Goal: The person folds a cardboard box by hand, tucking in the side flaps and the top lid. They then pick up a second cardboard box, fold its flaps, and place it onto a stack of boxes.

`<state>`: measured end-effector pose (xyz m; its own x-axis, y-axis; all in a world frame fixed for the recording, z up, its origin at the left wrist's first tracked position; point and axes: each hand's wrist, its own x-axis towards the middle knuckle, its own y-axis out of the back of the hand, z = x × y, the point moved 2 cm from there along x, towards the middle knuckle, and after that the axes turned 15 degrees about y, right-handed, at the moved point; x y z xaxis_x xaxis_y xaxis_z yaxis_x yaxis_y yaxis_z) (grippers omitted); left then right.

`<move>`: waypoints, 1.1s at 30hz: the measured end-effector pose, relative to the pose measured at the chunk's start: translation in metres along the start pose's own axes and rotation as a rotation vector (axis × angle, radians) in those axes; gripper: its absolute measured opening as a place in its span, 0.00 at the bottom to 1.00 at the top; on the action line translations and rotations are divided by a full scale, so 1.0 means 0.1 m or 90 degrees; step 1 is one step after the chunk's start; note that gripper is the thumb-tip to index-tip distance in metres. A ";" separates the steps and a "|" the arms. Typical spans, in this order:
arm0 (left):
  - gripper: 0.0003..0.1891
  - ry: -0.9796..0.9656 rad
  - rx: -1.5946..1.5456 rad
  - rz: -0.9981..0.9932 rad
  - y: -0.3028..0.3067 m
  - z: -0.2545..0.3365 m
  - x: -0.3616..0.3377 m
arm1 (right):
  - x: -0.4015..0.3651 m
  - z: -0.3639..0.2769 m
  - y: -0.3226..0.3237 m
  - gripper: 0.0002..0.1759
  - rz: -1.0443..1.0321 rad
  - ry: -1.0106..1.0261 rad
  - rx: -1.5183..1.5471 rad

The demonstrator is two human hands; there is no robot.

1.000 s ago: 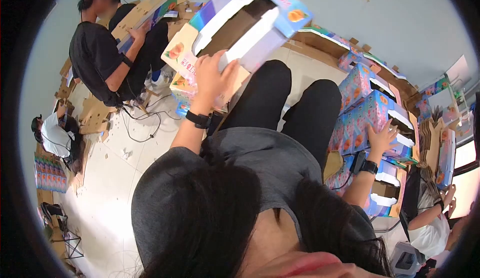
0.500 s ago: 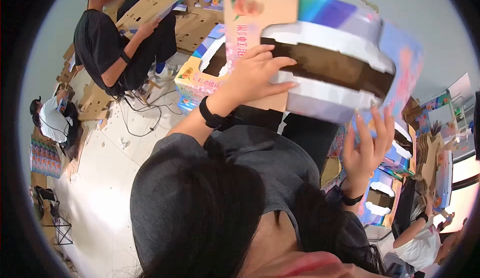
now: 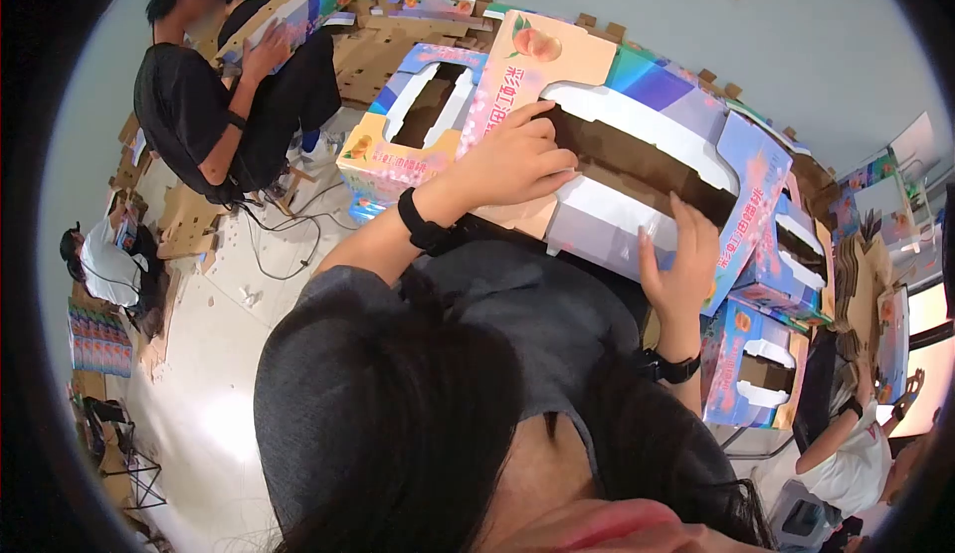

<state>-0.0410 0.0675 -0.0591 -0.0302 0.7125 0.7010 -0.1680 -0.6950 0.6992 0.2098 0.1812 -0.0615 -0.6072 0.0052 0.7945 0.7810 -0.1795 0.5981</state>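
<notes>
A large printed cardboard box [image 3: 686,95] with peach pictures, pink writing and white-edged flaps lies tilted in front of my chest. Its long opening shows brown cardboard inside. Across its left part lies my left hand [image 3: 522,158], fingers bent and fingertips at the opening's left end, holding the box. My right hand [image 3: 682,263] grips the near edge towards the right, with fingers reaching over into the opening and the thumb on the outer panel. Just left of this box is a similar one [image 3: 383,158] with an open top.
More printed boxes [image 3: 731,354] stand at the right. A co-worker [image 3: 184,105] at the upper left holds a printed cardboard sheet [image 3: 318,8]; other people sit at the far left and lower right. Flat cardboard [image 3: 373,61] lies behind. Cables and scraps litter the floor [image 3: 224,354].
The large box has come lower and nearer my body. My right hand has moved left and up onto its near edge, and my left fingers are more bent. The co-worker's sheet has tilted.
</notes>
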 end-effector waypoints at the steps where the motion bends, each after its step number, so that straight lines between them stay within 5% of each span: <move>1: 0.06 0.015 -0.001 -0.009 0.00 0.02 -0.01 | 0.01 0.01 -0.01 0.23 0.008 -0.023 -0.013; 4: 0.06 0.029 0.072 0.044 -0.03 0.10 -0.03 | -0.06 0.04 -0.12 0.25 -0.029 0.002 -0.035; 9: 0.24 0.068 0.030 0.030 0.03 0.46 -0.07 | -0.09 0.09 -0.18 0.23 -0.038 -0.034 -0.030; 15: 0.26 0.062 -0.056 -0.014 -0.30 0.50 -0.07 | -0.10 0.04 -0.19 0.23 -0.021 -0.009 -0.046; 23: 0.29 0.080 -0.095 -0.077 -0.10 0.56 -0.11 | -0.08 0.07 -0.14 0.10 0.040 -0.073 -0.015; 33: 0.27 -0.001 -0.191 0.078 -0.08 0.58 -0.08 | -0.04 0.27 -0.47 0.11 0.143 0.020 -0.098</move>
<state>0.0175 0.0619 -0.0623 -0.0664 0.6254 0.7775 -0.4455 -0.7158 0.5377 0.1795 0.2159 -0.0895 -0.4272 -0.0816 0.9004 0.8668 -0.3201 0.3823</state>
